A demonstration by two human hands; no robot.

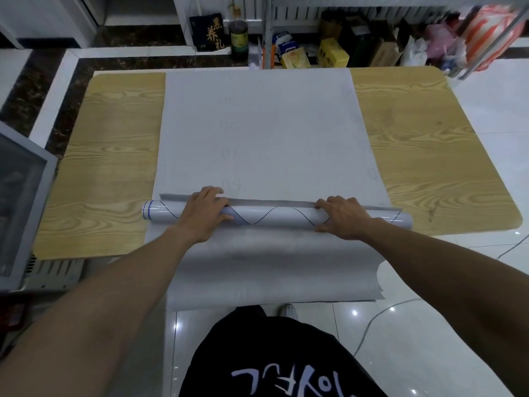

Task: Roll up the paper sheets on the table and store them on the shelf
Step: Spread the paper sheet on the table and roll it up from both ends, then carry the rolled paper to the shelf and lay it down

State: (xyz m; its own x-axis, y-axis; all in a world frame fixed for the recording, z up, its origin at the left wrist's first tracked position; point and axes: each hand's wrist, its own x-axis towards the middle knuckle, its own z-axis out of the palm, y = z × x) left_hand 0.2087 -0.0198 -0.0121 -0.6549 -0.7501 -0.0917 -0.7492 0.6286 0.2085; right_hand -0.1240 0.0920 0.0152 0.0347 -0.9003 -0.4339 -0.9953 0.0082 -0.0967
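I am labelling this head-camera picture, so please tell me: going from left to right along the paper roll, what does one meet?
Bare wood of the table → blue-striped end of the paper roll → left hand → the roll's wavy-lined middle → right hand → the roll's right end → bare wood again.

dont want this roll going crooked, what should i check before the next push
1. Grip on the roll by left hand and right hand: ok.
2. Ahead, the sheet lies flat on the table: ok.
3. Nothing lying on the sheet in the roll's path: ok.
4. Loose paper overhang at the near edge, corner curled: not ok.
5. Layers even at both roll ends: cannot tell.
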